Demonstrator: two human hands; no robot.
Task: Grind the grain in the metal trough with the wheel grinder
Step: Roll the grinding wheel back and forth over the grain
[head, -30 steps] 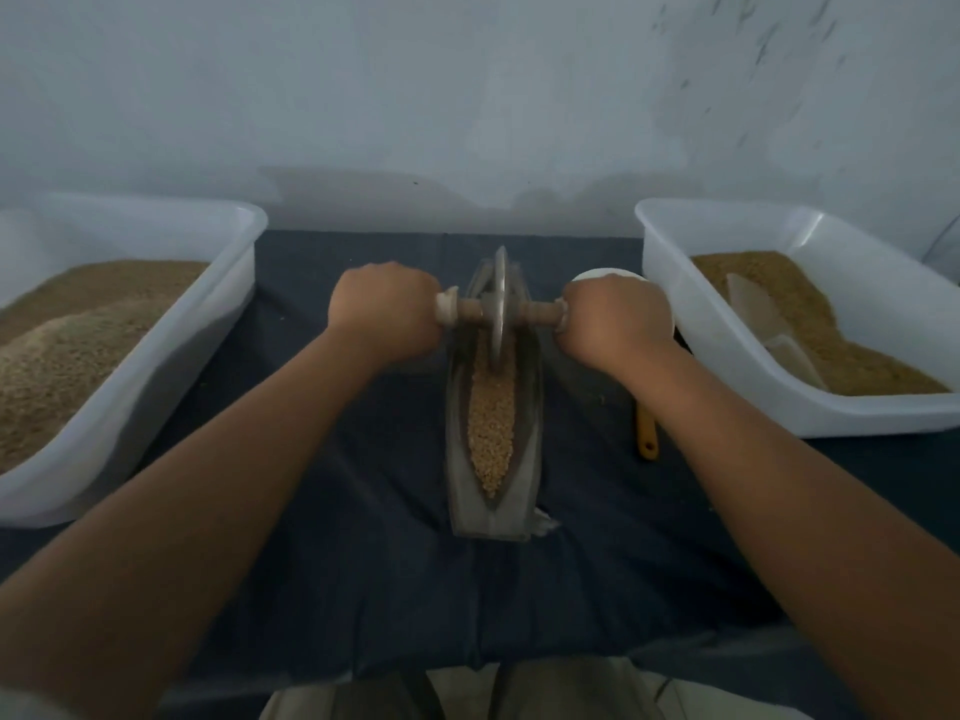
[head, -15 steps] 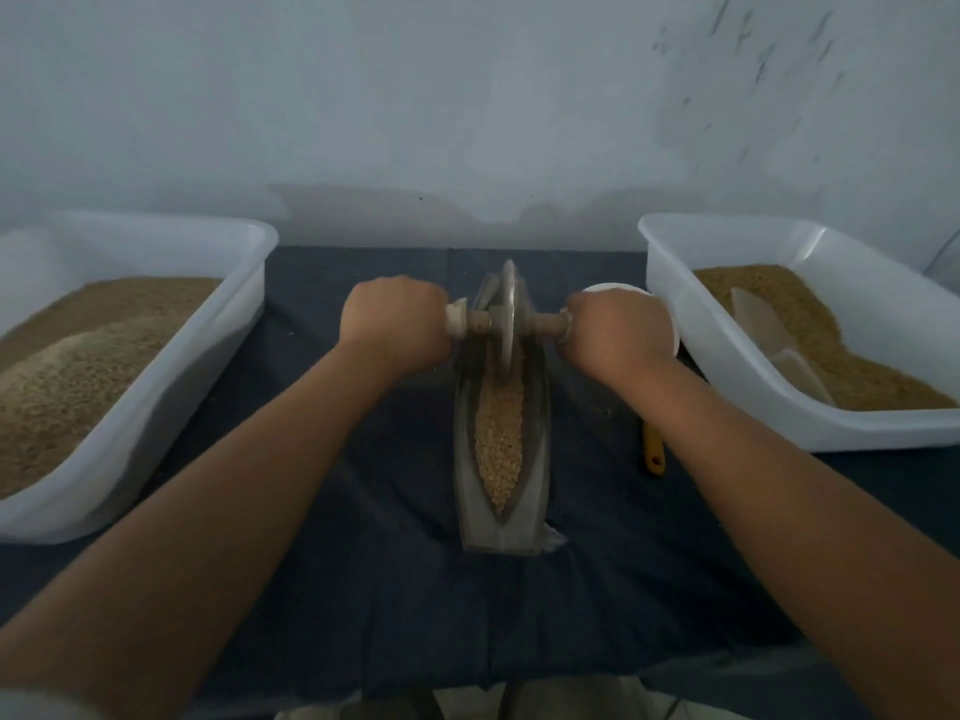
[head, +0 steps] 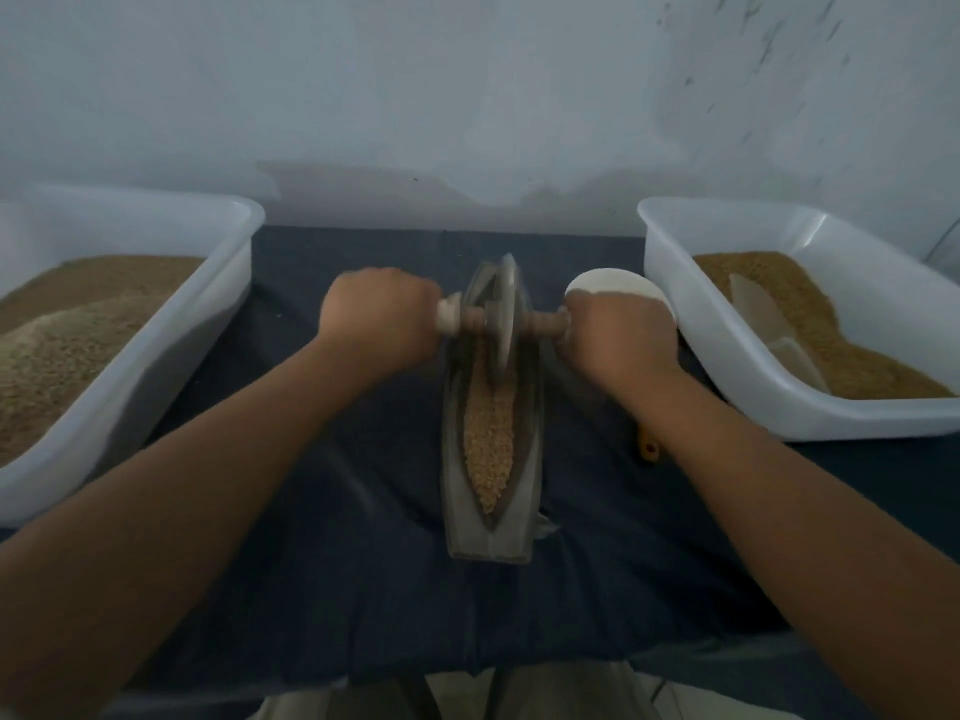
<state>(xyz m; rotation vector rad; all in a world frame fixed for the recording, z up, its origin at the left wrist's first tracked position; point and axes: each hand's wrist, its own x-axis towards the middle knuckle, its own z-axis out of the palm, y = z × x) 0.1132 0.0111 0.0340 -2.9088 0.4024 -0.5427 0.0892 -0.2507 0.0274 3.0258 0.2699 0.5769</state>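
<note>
1. Progress (est.): mid-grind. Grain (head: pixel 488 444) in near half of metal trough (head: pixel 488 543) looks whole-kernelled and coarse, no fine meal visible; most of the work prob. left.
2. Wheel grinder (head: pixel 503 314): upright on edge at far end of trough, rim down in channel on far end of grain bed; slightly blurred.
3. L hand (head: pixel 376 319): fist wrapped round left stub of wooden axle (head: pixel 470 320). R hand (head: pixel 618 337): same grip on right stub.
4. Trough: lengthwise at centre of dark cloth (head: pixel 337 563), between left tub (head: pixel 208 314) and right tub (head: pixel 727 387), apart from both.
5. Grain: tan, narrow tapering strip along channel bottom, dry and loose.
6. Also: white bowl (head: pixel 613 283) behind R hand; both tubs hold similar grain.
</note>
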